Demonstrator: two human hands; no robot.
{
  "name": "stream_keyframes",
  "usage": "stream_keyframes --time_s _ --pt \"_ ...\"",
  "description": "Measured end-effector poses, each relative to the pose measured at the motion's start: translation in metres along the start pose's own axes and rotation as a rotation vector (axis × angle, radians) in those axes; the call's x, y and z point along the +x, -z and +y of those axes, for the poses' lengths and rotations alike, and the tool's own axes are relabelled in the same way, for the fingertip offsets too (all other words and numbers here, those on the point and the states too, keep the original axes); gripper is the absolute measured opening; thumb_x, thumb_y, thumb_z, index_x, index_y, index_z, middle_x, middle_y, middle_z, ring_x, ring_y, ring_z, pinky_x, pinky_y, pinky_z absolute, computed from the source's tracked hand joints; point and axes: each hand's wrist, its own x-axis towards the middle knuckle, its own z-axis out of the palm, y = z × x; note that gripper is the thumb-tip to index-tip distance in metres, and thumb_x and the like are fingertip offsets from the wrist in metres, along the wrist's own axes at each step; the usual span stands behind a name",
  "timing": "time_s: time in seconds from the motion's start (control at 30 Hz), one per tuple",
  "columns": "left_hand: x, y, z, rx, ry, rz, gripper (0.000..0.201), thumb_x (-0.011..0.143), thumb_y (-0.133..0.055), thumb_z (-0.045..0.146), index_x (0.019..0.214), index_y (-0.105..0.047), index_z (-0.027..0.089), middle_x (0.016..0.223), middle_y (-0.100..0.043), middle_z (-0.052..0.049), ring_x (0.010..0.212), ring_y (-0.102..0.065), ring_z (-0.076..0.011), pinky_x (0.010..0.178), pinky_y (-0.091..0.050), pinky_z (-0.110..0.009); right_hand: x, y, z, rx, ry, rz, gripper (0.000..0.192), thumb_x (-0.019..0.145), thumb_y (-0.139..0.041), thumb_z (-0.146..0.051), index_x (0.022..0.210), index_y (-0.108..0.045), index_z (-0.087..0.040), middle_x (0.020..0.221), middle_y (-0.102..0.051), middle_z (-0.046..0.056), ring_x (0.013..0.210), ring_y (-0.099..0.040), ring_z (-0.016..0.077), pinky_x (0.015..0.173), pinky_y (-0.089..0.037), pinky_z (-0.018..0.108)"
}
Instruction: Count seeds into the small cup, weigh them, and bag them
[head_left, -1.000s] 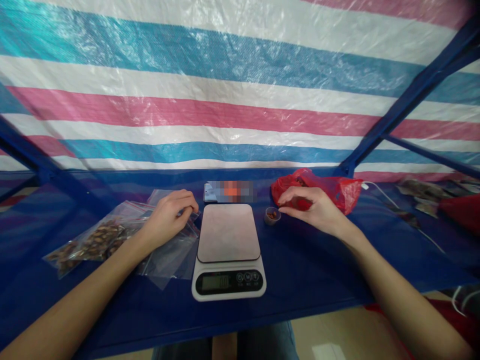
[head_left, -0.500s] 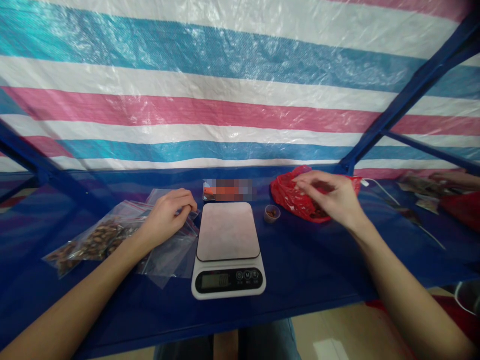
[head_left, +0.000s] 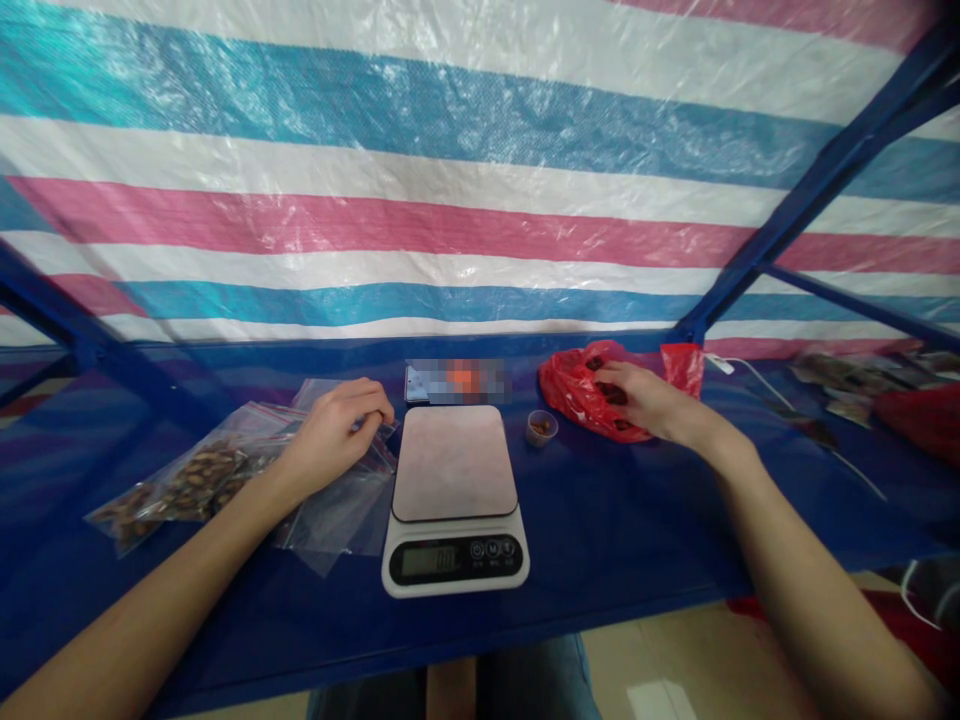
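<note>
Now busy at the red bag (head_left: 559, 395) with the right hand (head_left: 641, 395). Fingers bent down in the open top, at the dark brown bits (head_left: 595, 363) inside. Cannot tell if pinching any, with the tips partly hidden.

Resting the left hand (head_left: 341, 430) on the thin clear bags (head_left: 337, 525), just beside the scale (head_left: 455, 465). Fingers curled in softly, with the thumb close by; hard to say if holding a bit of plastic or nothing at all.

Easy to see, between the scale and the red bag, a small clear cup (head_left: 534, 441), upright on the blue table (head_left: 615, 530), with some small brown bits (head_left: 541, 427) in it. Also easy to spot, off to the left, fuller bags (head_left: 202, 480) of brown pieces, and behind the scale, a phone (head_left: 412, 385). Showing what looks like zero on the little screen (head_left: 431, 563).

Most likely in the middle of picking at the bits in the red bag. For the next move, probably need to shut finger and thumb gently on a bit, then lift up slowly without dragging the thin red plastic along. Best to stay off the cup too, so as not to knock over something so light-looking.
</note>
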Motion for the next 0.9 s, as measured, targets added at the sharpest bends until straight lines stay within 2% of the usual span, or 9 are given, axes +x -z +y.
stream_keyframes --time_s 0.17,0.27,0.33,0.5,0.63,0.77,0.9 --pt "0.001 0.001 0.002 0.007 0.002 -0.001 0.032 0.098 -0.045 0.008 0.079 -0.069 0.02 0.081 -0.069 -0.001 0.08 -0.062 -0.0172 0.08 -0.046 -0.03 -0.001 0.002 0.002 -0.073 0.078 -0.046 0.059 0.067 -0.057 0.002 0.115 -0.079 -0.023 0.122 -0.078 0.01 0.117 -0.074 0.0314 0.107 -0.058 0.043" --pt "0.001 0.002 0.002 0.009 0.0 0.002 0.032 0.097 -0.046 0.007 0.079 -0.069 0.019 0.081 -0.069 -0.001 0.081 -0.063 -0.0173 0.079 -0.046 -0.03 -0.005 0.004 0.004 -0.111 0.035 -0.005 0.067 0.066 -0.06 0.0 0.127 -0.075 -0.022 0.132 -0.074 0.011 0.124 -0.071 0.0324 0.109 -0.057 0.043" --pt "0.001 0.002 0.002 0.011 -0.001 0.004 0.032 0.096 -0.046 0.007 0.079 -0.069 0.019 0.081 -0.069 -0.001 0.081 -0.063 -0.0173 0.078 -0.046 -0.03 -0.006 0.005 0.006 -0.142 0.004 -0.02 0.068 0.065 -0.06 -0.001 0.128 -0.074 -0.022 0.13 -0.075 0.012 0.122 -0.072 0.0321 0.106 -0.059 0.042" --pt "0.001 0.001 0.001 0.011 -0.005 0.002 0.031 0.096 -0.046 0.007 0.079 -0.069 0.019 0.08 -0.069 -0.001 0.08 -0.063 -0.0174 0.078 -0.046 -0.031 -0.003 0.007 0.001 -0.169 0.029 -0.044 0.053 0.065 -0.053 0.004 0.106 -0.075 -0.021 0.11 -0.079 0.01 0.106 -0.076 0.0279 0.094 -0.059 0.035" --pt "0.0 0.001 0.0 0.008 -0.01 -0.002 0.031 0.097 -0.046 0.008 0.079 -0.069 0.019 0.08 -0.068 -0.001 0.08 -0.063 -0.0176 0.078 -0.046 -0.031 0.001 0.01 -0.005 -0.177 0.057 -0.01 0.035 0.073 -0.054 0.001 0.092 -0.074 -0.021 0.1 -0.079 0.009 0.092 -0.077 0.0258 0.082 -0.058 0.032" --pt "0.0 0.002 0.0 0.009 -0.007 -0.01 0.031 0.097 -0.046 0.008 0.079 -0.069 0.019 0.08 -0.068 -0.001 0.08 -0.062 -0.0176 0.077 -0.046 -0.032 0.003 0.015 -0.009 -0.158 0.057 0.053 0.022 0.084 -0.058 -0.007 0.09 -0.074 -0.022 0.097 -0.08 0.009 0.086 -0.077 0.0258 0.078 -0.057 0.033" --pt "0.001 0.002 -0.001 0.012 -0.006 -0.004 0.031 0.097 -0.046 0.009 0.078 -0.068 0.02 0.08 -0.068 -0.001 0.08 -0.063 -0.0178 0.078 -0.046 -0.032 0.001 0.019 -0.017 -0.118 0.024 0.196 0.012 0.092 -0.063 -0.021 0.093 -0.075 -0.022 0.097 -0.08 0.009 0.086 -0.077 0.0283 0.081 -0.058 0.038"
